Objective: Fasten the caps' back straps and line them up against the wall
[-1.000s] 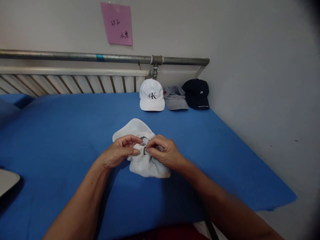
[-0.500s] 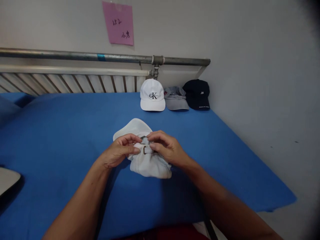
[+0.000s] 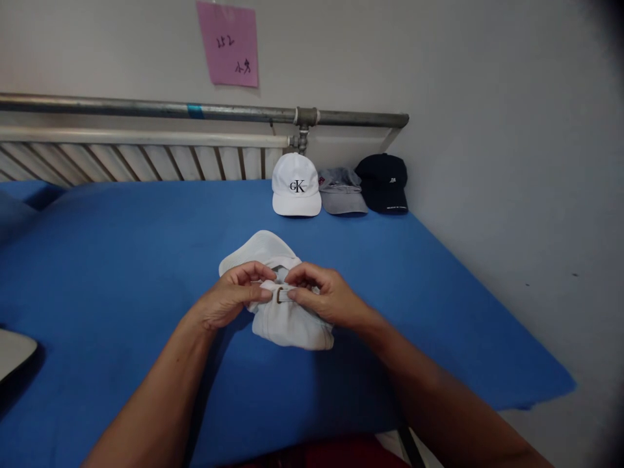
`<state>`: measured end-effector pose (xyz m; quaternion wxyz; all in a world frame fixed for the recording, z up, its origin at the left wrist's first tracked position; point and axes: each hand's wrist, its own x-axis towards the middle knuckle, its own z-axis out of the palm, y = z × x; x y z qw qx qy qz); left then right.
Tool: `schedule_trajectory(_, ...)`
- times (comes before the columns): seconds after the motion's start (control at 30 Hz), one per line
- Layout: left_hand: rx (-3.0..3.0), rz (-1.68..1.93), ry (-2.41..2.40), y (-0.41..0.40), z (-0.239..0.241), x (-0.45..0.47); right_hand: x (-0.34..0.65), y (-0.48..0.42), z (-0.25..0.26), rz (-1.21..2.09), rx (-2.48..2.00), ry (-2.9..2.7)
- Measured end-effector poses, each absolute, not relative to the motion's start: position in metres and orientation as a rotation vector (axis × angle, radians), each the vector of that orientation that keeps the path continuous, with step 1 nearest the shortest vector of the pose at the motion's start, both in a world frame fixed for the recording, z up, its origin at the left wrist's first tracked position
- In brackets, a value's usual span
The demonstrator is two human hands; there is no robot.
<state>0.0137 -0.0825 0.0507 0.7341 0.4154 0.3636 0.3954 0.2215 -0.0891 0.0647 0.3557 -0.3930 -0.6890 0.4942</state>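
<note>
A pale, off-white cap (image 3: 291, 328) lies on the blue-covered table, its brim (image 3: 260, 248) pointing away to the upper left. Its back strap runs through a small brownish buckle (image 3: 279, 296) that faces me. My left hand (image 3: 236, 294) pinches the cap's edge just left of the buckle, thumb on the outside and fingers over the rim. On the other side, my right hand (image 3: 326, 294) has thumb and fingers closed on the strap right of the buckle. The inside of the cap is mostly hidden by my fingers.
Along the back of the blue table cover (image 3: 121, 260) stand a white cap (image 3: 296, 195) with black letters, a grey cap (image 3: 344, 192) and a black cap (image 3: 384, 182). Behind them are a radiator (image 3: 180, 162) and a metal pipe (image 3: 131, 107). A white-edged object (image 3: 14, 351) juts in at left.
My right thumb and fingers have shifted slightly on the strap, and the buckle has moved a little to the left. My left hand keeps its hold.
</note>
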Motion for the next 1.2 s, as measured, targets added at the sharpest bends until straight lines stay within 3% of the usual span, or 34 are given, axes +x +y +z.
schedule_trajectory(0.47,0.979,0.851,0.857,-0.085,0.051,0.015,0.215,-0.095,0.06,0.988,-1.042,-1.926)
schedule_trajectory(0.83,1.804,0.854,1.088,-0.099,0.066,0.005,0.225,-0.097,0.071,0.873,-1.017,-2.013)
schedule_trajectory(1.1,1.945,0.79,1.092,-0.103,0.066,0.01,0.233,-0.099,0.083,0.816,-0.99,-2.067)
schedule_trajectory(1.2,1.919,0.681,1.052,-0.104,0.07,0.009,0.235,-0.098,0.086,0.945,-0.993,-2.05)
